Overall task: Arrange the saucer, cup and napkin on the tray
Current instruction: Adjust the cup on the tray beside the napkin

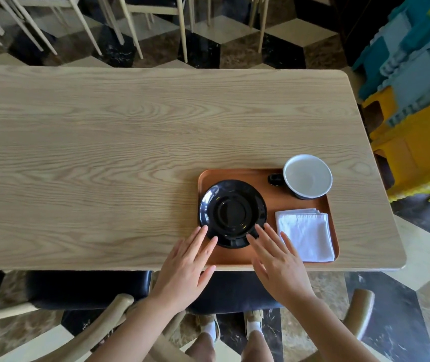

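Observation:
An orange-brown tray (274,205) lies near the table's front right edge. A black saucer (232,212) rests on the tray's left half. A cup (307,176), white inside with a dark handle, stands in the tray's far right corner. A folded white napkin (305,233) lies in the near right corner. My left hand (185,267) is open, fingertips at the saucer's near left rim. My right hand (276,262) is open, fingertips at the saucer's near right rim. Neither hand grips anything.
The long wooden table (104,152) stretches away to the left. Its front edge runs just under my wrists. Chairs (83,309) stand below the table's near edge, more chairs behind it. Blue and yellow crates (417,100) are stacked beyond the right end.

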Tool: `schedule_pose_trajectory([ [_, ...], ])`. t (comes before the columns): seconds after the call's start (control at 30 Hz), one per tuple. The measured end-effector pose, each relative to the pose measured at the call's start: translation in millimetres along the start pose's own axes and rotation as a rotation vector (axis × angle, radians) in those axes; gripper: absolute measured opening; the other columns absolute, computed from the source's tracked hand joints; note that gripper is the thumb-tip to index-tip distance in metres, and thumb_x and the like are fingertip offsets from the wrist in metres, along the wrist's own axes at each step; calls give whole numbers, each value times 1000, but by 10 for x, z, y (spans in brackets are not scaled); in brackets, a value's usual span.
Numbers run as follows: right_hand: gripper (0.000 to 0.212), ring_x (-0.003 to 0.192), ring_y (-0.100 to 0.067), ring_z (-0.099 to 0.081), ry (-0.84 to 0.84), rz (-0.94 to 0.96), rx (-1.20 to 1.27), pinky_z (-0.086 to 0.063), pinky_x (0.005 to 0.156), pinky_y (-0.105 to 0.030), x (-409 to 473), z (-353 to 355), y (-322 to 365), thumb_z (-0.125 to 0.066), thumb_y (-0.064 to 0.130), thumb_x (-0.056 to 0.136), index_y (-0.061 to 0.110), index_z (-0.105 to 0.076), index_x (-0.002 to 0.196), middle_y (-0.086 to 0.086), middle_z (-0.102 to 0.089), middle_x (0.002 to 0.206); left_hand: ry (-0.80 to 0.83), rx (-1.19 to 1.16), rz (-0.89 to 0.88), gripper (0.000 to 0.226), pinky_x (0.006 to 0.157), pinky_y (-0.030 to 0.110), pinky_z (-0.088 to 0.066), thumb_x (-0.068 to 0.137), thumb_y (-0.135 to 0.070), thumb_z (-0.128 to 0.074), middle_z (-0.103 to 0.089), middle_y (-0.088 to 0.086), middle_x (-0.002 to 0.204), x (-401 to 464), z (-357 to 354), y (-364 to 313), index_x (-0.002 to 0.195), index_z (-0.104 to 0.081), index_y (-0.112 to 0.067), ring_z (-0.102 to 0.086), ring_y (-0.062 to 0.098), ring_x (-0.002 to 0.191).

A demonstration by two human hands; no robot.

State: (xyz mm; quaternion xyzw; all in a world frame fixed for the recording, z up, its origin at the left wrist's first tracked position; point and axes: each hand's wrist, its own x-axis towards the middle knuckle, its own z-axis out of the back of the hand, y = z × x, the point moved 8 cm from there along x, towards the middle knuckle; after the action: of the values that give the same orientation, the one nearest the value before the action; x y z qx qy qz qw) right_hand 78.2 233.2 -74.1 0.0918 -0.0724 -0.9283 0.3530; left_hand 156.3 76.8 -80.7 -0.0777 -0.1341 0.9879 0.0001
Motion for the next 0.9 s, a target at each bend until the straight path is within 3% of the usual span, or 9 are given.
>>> schedule_pose_trajectory([
  [0.2, 44, 132, -27, -43, -15, 17, -22, -31, 107, -48, 9, 21, 34, -35, 34, 89, 19, -57, 124, -8, -56, 135, -3, 77, -25, 53, 103, 45, -40, 91, -43, -36, -43, 11, 146, 25, 47, -20, 137, -45, -19, -37, 25, 136],
  [0.3, 38, 122, -27, -54, -161, 29, 56, -38, 107, -47, 61, 240, 17, -41, 30, 87, 16, -63, 115, -8, -65, 123, -92, 94, -59, 47, 102, 47, -41, 90, -41, -39, -59, 9, 131, 143, 230, -79, 123, -59, -15, -50, 24, 127],
  [0.37, 27, 101, -29, -64, -344, -19, 149, -44, 94, -42, 161, 576, -155, -49, 23, 85, 11, -67, 101, -8, -70, 103, -208, 60, -88, 42, 97, 42, -47, 89, -37, -43, -68, 6, 117, 363, 459, -164, 113, -65, -11, -60, 22, 114],
  [0.47, 19, 73, -35, -61, -522, -195, 154, -49, 67, -38, 356, 1027, -692, -51, 16, 80, 5, -67, 83, -13, -68, 82, -322, -50, -90, 35, 74, 35, -56, 88, -33, -46, -71, 3, 94, 895, 799, -323, 99, -69, -9, -67, 21, 88],
  [0.57, 26, 84, -40, -60, -441, -417, 211, -50, 70, -41, 575, 1186, -1296, -54, 20, 83, 5, -65, 101, -19, -64, 98, -304, -43, -19, 38, 60, 34, -54, 86, -39, -43, -71, 1, 85, 1487, 976, -537, 93, -69, -12, -67, 23, 75],
  [0.7, 38, 106, -37, -54, -210, -576, 253, -46, 82, -39, 789, 1040, -1798, -57, 21, 86, 9, -55, 122, -17, -59, 117, -108, -166, 115, 36, 73, 36, -49, 89, -39, -51, -64, 3, 113, 2025, 830, -782, 113, -60, -14, -61, 27, 101],
  [0.8, 34, 101, -33, -59, -160, -580, 317, -47, 78, -35, 851, 945, -1917, -56, 18, 85, 9, -59, 118, -15, -64, 113, -55, -150, 155, 33, 67, 30, -42, 87, -40, -55, -66, 2, 109, 2175, 693, -853, 108, -62, -16, -62, 26, 96],
  [0.9, 22, 87, -33, -62, -181, -549, 368, -47, 71, -34, 873, 919, -1927, -56, 13, 82, 7, -66, 101, -15, -71, 96, -35, -245, 253, 32, 73, 31, -47, 83, -40, -60, -70, 0, 107, 2196, 603, -774, 108, -63, -20, -64, 24, 98],
])
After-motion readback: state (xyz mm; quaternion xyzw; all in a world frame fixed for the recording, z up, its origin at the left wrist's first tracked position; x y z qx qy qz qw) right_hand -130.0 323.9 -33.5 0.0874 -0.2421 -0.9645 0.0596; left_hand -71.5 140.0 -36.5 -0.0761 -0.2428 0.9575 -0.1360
